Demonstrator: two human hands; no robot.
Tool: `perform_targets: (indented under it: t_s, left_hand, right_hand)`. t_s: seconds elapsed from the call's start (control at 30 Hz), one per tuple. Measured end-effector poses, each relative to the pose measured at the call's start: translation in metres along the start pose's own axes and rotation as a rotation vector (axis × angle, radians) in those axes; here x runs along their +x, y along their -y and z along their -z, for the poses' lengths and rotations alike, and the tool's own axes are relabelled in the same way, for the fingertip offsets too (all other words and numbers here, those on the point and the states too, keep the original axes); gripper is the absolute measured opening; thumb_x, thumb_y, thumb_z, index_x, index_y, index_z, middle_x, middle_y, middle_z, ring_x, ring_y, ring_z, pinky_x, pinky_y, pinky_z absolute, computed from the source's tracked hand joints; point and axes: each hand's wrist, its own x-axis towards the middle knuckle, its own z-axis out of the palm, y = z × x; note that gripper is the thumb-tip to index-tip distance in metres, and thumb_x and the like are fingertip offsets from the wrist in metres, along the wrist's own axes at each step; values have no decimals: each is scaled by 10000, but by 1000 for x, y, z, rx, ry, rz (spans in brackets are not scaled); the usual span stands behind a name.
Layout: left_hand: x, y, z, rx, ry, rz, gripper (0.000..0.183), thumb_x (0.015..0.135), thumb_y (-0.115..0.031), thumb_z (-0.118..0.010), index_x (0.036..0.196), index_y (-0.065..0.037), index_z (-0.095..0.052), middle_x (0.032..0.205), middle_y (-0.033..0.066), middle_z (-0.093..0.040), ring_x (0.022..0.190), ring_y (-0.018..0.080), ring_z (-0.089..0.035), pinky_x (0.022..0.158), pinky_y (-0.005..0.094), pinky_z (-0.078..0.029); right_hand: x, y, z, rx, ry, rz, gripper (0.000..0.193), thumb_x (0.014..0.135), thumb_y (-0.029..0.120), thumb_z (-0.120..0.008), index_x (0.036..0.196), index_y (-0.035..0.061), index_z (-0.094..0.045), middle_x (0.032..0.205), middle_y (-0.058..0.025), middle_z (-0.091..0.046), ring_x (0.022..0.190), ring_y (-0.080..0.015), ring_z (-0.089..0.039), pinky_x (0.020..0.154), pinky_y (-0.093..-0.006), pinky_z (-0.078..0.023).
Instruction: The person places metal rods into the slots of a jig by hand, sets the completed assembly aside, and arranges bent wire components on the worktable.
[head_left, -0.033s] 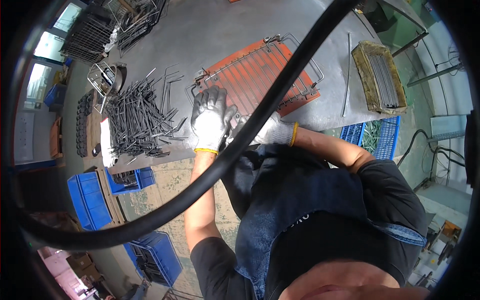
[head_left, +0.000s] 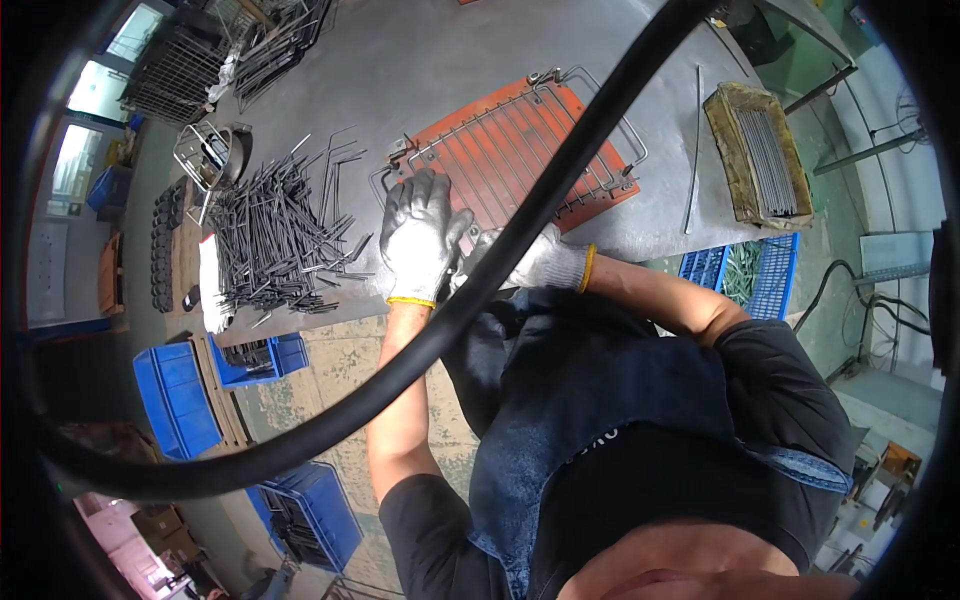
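My left hand (head_left: 418, 230), in a grey-coated white glove with a yellow cuff, lies at the near left corner of a red plate fixture (head_left: 470, 165). Its fingers are stretched forward over the plate's edge. On the fixture rests a wire rack (head_left: 505, 150) of parallel metal rods, with bent wire loops sticking out at both ends. My right hand (head_left: 540, 262), gloved alike, is at the plate's near edge beside my left thumb. A thick black cable crosses in front of it and hides part of its fingers, so I cannot see what they hold.
A heap of bent dark rods (head_left: 285, 230) lies left on the grey metal table (head_left: 390, 70). At the right stand a worn box of straight rods (head_left: 770, 160) and a single long rod (head_left: 694, 150). The black cable (head_left: 400, 370) sweeps across the view. Blue bins (head_left: 180, 400) stand below the table.
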Motion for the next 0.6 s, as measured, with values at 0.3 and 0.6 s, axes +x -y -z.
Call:
perform_targets:
  t_s: [0.3,0.6]
  left_hand:
    - [1,10,-11,33,-60,-175,377,842,-233,-580,1201,-121,-604,1219,89,-582,1153,276,-513,1033,385,-370]
    - [-8,15,-25,17,-191,-153,229,843,-226,-615,989,-68,-694,1106,116,-650,1100,303,-564,1015,407,-393]
  right_hand:
    - [9,18,18,63,-33,-4,382,836,504,-596,1015,171,-650,917,-81,-629,746,-274,-658,648,-402,-523]
    - [84,-76,-17,496,-372,21,384,951,290,-483,1287,111,-536,1083,-135,-631,865,-290,-660,730,-384,-541]
